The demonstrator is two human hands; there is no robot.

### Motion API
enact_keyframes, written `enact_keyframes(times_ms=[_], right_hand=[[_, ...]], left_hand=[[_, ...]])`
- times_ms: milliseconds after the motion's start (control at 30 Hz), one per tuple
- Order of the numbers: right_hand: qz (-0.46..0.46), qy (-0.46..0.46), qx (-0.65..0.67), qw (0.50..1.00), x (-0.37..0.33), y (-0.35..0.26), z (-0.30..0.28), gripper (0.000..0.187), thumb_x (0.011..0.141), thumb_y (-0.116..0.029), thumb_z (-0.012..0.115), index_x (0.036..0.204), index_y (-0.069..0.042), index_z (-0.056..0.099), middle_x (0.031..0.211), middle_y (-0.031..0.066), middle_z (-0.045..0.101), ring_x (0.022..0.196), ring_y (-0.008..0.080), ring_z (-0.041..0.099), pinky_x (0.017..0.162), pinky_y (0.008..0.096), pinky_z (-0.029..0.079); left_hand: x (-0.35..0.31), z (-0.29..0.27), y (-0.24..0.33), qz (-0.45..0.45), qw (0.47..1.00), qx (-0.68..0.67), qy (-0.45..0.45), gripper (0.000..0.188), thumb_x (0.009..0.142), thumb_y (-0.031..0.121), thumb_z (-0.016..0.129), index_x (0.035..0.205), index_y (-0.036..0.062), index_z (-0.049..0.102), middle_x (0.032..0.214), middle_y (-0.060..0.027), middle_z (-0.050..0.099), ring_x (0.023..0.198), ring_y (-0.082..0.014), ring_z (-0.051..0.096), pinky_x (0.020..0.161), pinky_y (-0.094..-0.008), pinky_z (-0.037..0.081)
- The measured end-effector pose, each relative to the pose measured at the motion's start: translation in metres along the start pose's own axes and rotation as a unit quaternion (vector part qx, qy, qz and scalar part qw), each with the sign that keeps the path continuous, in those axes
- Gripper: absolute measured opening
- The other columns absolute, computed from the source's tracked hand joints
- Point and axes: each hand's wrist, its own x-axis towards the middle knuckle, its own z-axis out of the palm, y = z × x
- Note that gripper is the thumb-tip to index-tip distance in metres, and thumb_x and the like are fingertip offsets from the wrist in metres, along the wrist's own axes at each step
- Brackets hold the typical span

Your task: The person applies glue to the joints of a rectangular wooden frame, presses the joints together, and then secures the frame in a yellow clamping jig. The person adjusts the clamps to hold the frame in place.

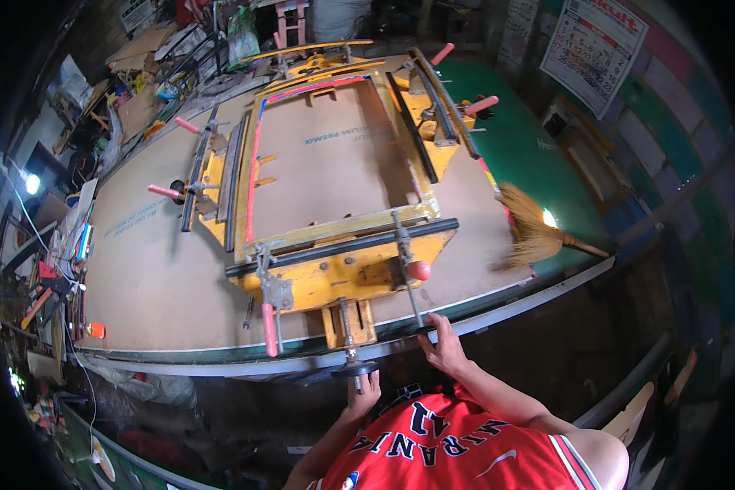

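Note:
A wooden frame [343, 227] with pink and blue strips along its inner edge lies inside a yellow clamping rig on the bench. At the rig's near side is a yellow clamp bar [343, 273] with black edging and two metal toggle clamps, one with a pink handle [269, 331] pointing down. A threaded screw below it carries a black handwheel [354, 370]. My left hand [364, 394] is closed at the handwheel's right underside, fingers partly hidden. At the bench edge, my right hand [445, 347] has thumb and forefinger apart, close to the tip of a thin metal rod [415, 304].
Brown board [155, 269] covers much of the green bench. A straw hand broom [535, 229] lies at the right, its handle over the edge. More pink-handled clamps [482, 104] stand around the frame. Piled clutter [139, 65] fills the far left. A calendar [594, 49] hangs at right.

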Motion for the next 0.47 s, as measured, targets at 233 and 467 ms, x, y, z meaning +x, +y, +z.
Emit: enact_keyframes(times_ms=[233,467], right_hand=[[0.036,0.092,0.013,0.995,-0.014,0.048,-0.089,0.057,0.085,-0.005,0.073,0.134,-0.002,0.043,0.115,0.0206,0.06,0.106,0.0371,0.063,0.093,0.0429,0.052],[-0.008,0.176,-0.091,0.98,-0.035,0.105,-0.245,0.067,0.085,-0.01,0.074,0.143,-0.006,0.041,0.13,0.023,0.053,0.117,0.0391,0.058,0.098,0.0436,0.05]], left_hand=[[0.038,0.042,0.095,0.023,0.993,-0.077,-0.081,0.016,0.097,0.014,0.059,0.109,0.0025,0.062,0.094,-0.0169,0.067,0.088,-0.0378,0.064,0.078,-0.0472,0.052],[0.127,0.124,0.237,0.164,0.975,-0.124,-0.086,0.016,0.096,0.012,0.061,0.109,0.0022,0.063,0.097,-0.019,0.069,0.087,-0.0376,0.066,0.077,-0.0454,0.054]])
